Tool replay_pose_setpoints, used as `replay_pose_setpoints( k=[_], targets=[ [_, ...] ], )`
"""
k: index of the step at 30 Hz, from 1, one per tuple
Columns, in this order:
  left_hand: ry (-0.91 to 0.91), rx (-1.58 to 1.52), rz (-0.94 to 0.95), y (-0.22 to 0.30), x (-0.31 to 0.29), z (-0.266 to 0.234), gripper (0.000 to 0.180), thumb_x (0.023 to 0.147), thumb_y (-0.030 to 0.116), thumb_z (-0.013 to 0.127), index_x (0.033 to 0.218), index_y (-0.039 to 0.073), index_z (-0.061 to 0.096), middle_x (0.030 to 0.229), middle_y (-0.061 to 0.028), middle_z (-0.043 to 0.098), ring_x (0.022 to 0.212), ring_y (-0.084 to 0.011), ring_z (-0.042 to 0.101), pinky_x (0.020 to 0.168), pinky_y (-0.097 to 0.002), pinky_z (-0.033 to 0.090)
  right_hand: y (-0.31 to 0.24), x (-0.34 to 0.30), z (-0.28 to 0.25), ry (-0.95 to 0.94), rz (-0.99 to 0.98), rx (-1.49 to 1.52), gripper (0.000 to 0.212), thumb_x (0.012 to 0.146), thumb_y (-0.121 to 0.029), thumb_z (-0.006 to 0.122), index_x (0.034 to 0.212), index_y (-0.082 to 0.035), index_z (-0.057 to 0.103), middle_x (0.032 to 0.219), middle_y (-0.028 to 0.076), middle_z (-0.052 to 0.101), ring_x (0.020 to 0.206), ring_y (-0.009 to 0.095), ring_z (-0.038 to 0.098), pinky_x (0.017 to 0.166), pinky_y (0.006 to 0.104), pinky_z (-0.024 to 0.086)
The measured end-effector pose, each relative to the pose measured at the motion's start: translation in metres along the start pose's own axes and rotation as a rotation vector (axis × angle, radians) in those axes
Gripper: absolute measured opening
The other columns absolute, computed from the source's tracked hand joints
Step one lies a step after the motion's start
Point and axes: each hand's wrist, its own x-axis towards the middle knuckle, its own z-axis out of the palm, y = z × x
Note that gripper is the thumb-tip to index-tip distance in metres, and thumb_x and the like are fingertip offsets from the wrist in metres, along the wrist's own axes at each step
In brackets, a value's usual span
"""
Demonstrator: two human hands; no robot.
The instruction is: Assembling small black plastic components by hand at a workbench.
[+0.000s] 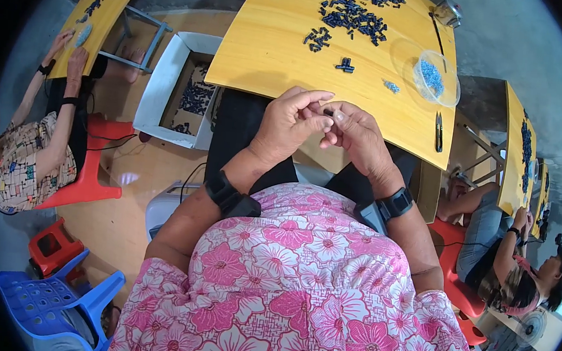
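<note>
A small black cylindrical part (329,112) sits between the fingertips of both hands, just off the table's near edge. My right hand (358,134) pinches it between thumb and forefinger. My left hand (286,122) is closed against its other side, thumb and fingers meeting close to it; the exact contact is partly hidden. Beyond the hands, a few of the same black parts (345,65) lie grouped on the yellow table (257,55). To their right is a little heap of light-blue pieces (391,86), beside a clear plastic bowl (455,90) holding many more.
Piles of black parts (354,19) cover the table's far middle. At right lie a black cutter knife (439,132) and a thin black rod (436,32), near a metal can (447,12). An open white box (158,106) stands at left. Two other people work at side tables.
</note>
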Motion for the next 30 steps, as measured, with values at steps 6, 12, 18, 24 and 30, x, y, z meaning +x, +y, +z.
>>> replay_pose_setpoints(
  k=[6,12,18,24,30],
  targets=[
    [-0.144,-0.178,-0.126,0.009,0.002,-0.002,0.05,0.086,0.016,0.075,0.131,0.001,0.059,0.097,-0.0004,0.056,0.082,-0.0057,0.054,0.074,-0.0212,0.047,-0.006,-0.009,0.007,0.052,-0.197,-0.51,0.024,0.1,-0.015,0.052,0.12,-0.002,0.058,0.093,0.004,0.064,0.079,0.01,0.062,0.074,0.0259,0.053],
    [-0.145,-0.097,0.032,0.021,0.003,-0.006,0.056,0.081,0.025,0.081,0.128,0.002,0.061,0.095,-0.001,0.057,0.081,-0.0081,0.054,0.074,-0.0226,0.047,-0.01,-0.017,0.012,0.103,-0.438,-0.817,0.029,0.099,-0.023,0.056,0.121,-0.004,0.057,0.1,0.01,0.066,0.085,0.021,0.066,0.078,0.0318,0.053],
    [-0.12,0.008,0.183,0.03,0.007,-0.009,0.058,0.077,0.031,0.083,0.124,0.003,0.064,0.092,-0.0043,0.059,0.082,-0.0136,0.057,0.075,-0.027,0.048,-0.015,-0.02,0.015,0.124,-0.633,-0.973,0.036,0.099,-0.035,0.055,0.122,-0.007,0.057,0.105,0.014,0.066,0.093,0.032,0.067,0.082,0.037,0.052],
    [-0.129,0.031,0.207,0.032,0.008,-0.011,0.062,0.075,0.036,0.083,0.124,0.002,0.063,0.091,-0.0053,0.059,0.082,-0.0153,0.058,0.075,-0.0277,0.048,-0.014,-0.021,0.013,0.121,-0.644,-1.041,0.037,0.099,-0.037,0.054,0.122,-0.008,0.055,0.104,0.014,0.065,0.093,0.032,0.067,0.081,0.0376,0.052],
    [-0.127,0.028,0.216,0.029,0.007,-0.006,0.063,0.077,0.036,0.082,0.126,0.002,0.062,0.09,-0.0046,0.055,0.078,-0.0146,0.056,0.073,-0.0272,0.049,-0.009,-0.018,0.016,0.118,-0.645,-0.979,0.035,0.099,-0.035,0.054,0.121,-0.008,0.055,0.101,0.014,0.065,0.089,0.033,0.066,0.078,0.0377,0.052]
  ],
)
